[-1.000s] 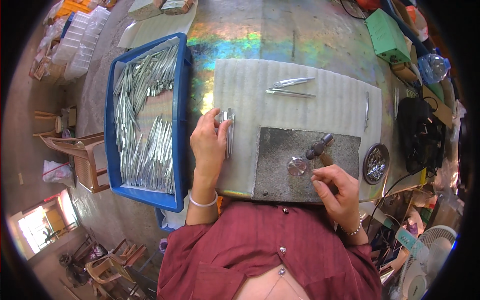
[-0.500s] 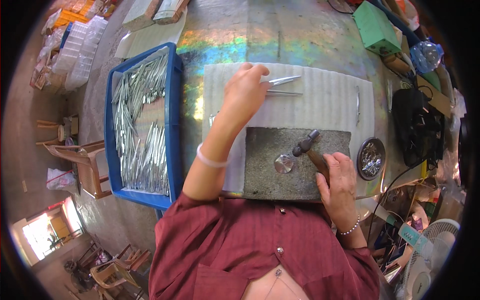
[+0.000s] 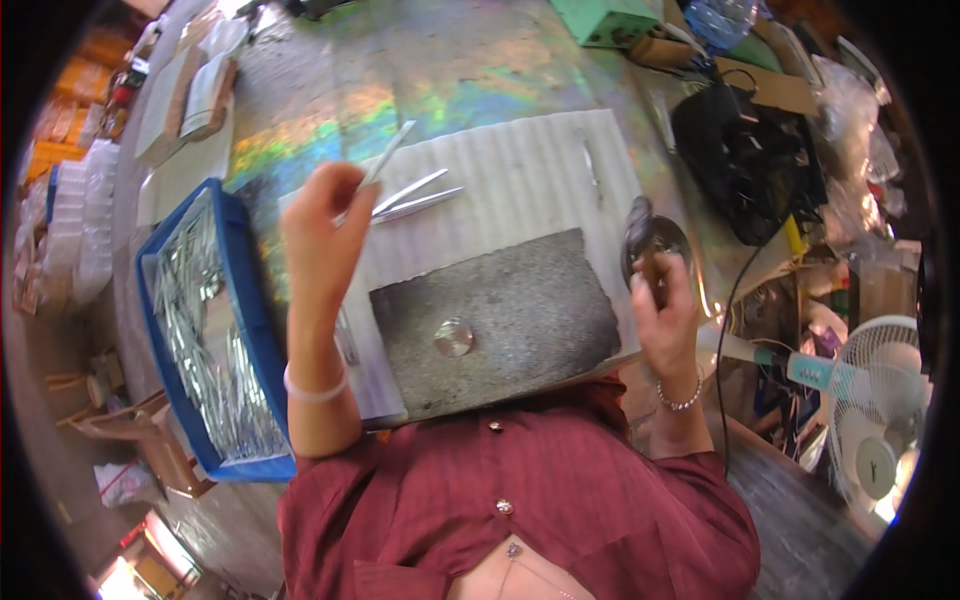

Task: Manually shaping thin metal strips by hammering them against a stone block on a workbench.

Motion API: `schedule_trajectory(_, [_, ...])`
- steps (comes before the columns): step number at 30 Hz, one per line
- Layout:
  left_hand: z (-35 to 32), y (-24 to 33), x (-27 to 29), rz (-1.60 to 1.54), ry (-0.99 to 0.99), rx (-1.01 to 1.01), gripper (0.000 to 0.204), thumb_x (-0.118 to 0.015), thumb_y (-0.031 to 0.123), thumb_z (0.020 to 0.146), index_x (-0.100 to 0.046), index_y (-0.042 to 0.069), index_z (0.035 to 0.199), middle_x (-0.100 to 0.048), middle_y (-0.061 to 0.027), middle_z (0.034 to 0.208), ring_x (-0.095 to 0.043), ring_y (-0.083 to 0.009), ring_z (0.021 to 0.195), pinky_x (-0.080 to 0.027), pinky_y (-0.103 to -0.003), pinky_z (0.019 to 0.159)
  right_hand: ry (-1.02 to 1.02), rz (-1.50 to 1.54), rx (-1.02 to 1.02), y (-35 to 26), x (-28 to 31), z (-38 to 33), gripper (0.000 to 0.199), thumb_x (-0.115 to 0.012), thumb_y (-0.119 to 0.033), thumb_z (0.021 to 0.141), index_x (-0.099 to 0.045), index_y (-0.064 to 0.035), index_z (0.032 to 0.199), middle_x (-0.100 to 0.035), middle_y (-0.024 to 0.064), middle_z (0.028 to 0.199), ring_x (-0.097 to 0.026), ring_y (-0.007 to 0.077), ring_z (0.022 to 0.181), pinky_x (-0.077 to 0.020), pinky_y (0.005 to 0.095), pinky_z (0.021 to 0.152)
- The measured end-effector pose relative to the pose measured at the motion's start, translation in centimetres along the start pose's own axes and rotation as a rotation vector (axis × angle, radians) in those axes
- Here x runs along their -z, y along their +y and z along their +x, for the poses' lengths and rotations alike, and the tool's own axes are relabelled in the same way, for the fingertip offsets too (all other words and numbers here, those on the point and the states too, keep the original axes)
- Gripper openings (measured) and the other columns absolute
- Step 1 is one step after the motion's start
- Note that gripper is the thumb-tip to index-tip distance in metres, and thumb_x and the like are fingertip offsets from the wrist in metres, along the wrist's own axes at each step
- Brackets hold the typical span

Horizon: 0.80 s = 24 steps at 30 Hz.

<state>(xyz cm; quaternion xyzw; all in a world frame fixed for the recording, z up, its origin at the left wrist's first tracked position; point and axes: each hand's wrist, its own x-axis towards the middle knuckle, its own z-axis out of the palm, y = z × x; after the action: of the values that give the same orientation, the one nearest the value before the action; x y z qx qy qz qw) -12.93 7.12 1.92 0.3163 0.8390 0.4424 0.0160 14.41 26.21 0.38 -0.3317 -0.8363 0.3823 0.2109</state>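
Observation:
My left hand (image 3: 325,235) is raised over the left side of a white foam sheet (image 3: 520,180), fingers closed on a slim silvery metal strip (image 3: 392,150) that points up and away. Beside it on the sheet lie similar slim metal pieces (image 3: 425,202). At the right, my right hand (image 3: 668,325) grips a hammer (image 3: 640,213) by its handle, the head held over or beside a dark round dish (image 3: 682,240). Between the hands, a shiny round metal disc (image 3: 454,337) rests on a rough grey slab (image 3: 530,300).
On the left stands a blue crate (image 3: 252,275) of many slim metal pieces. A single thin piece (image 3: 590,165) lies at the sheet's far right. Beyond are a black bag (image 3: 730,160), a green box (image 3: 605,20) and wrapped blocks (image 3: 205,95). A fan (image 3: 875,410) stands right.
My left hand has lifted a metal strip off the sheet. My right hand has raised the hammer from the slab and carried it right to the dish. The view has turned and shifted.

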Motion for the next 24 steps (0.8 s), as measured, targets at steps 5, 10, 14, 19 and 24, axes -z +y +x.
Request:
schedule_trajectory(5, [-5.7, 2.9, 3.6, -0.274, 0.077, 0.174, 0.011, -0.061, 0.004, 0.086, -0.061, -0.002, 0.095, -0.058, -0.0002, 0.077, -0.052, -0.0066, 0.066, -0.041, -0.019, 0.061, 0.075, -0.041, -0.267, 5.5, 2.4, 2.1, 0.015, -0.06, -0.008, 0.08, -0.054, -0.0008, 0.091, -0.057, 0.0112, 0.074, -0.058, 0.0201, 0.064, -0.045, 0.0326, 0.06])
schedule_trajectory(10, [-9.9, 2.4, 4.4, -0.518, 0.078, 0.242, 0.012, -0.054, 0.0, 0.089, -0.055, 0.0, 0.101, -0.053, 0.0009, 0.073, -0.049, -0.0048, 0.062, -0.039, -0.017, 0.056, 0.052, -0.4, -0.054, 5.8, 2.4, 3.0, 0.018, -0.063, -0.013, 0.076, -0.057, 0.0022, 0.085, -0.058, 0.0151, 0.077, -0.059, 0.0286, 0.069, -0.045, 0.0374, 0.064])
schedule_trajectory(14, [-12.1, 2.5, 5.9, -0.515, 0.021, 0.383, 0.006, -0.055, 0.0, 0.088, -0.056, -0.001, 0.094, -0.056, -0.0015, 0.072, -0.052, -0.0064, 0.06, -0.043, -0.018, 0.056, -0.005, -0.443, -0.108, 5.5, 2.0, 4.0, 0.021, -0.064, -0.014, 0.075, -0.057, 0.0029, 0.084, -0.059, 0.0171, 0.079, -0.059, 0.0337, 0.075, -0.045, 0.0406, 0.067])
schedule_trajectory(19, [-13.5, 3.3, 7.0, -0.578, -0.028, 0.457, 0.01, -0.058, -0.001, 0.086, -0.058, -0.004, 0.096, -0.064, -0.0076, 0.072, -0.063, -0.0127, 0.066, -0.05, -0.022, 0.063, -0.031, -0.449, -0.081, 6.2, 1.4, 4.4, 0.016, -0.06, -0.011, 0.075, -0.056, 0.0034, 0.079, -0.058, 0.0209, 0.077, -0.058, 0.0378, 0.074, -0.0448, 0.045, 0.067])
schedule_trajectory(24, [-13.8, 4.7, 6.2, -0.174, -0.225, 0.312, 0.016, -0.071, 0.001, 0.076, -0.064, -0.003, 0.089, -0.066, -0.0095, 0.074, -0.065, -0.0123, 0.066, -0.049, -0.022, 0.06, -0.031, -0.43, -0.089, 6.0, 1.5, 4.1, 0.015, -0.059, -0.01, 0.075, -0.056, 0.0039, 0.078, -0.059, 0.0208, 0.074, -0.059, 0.0358, 0.07, -0.0454, 0.0421, 0.065])
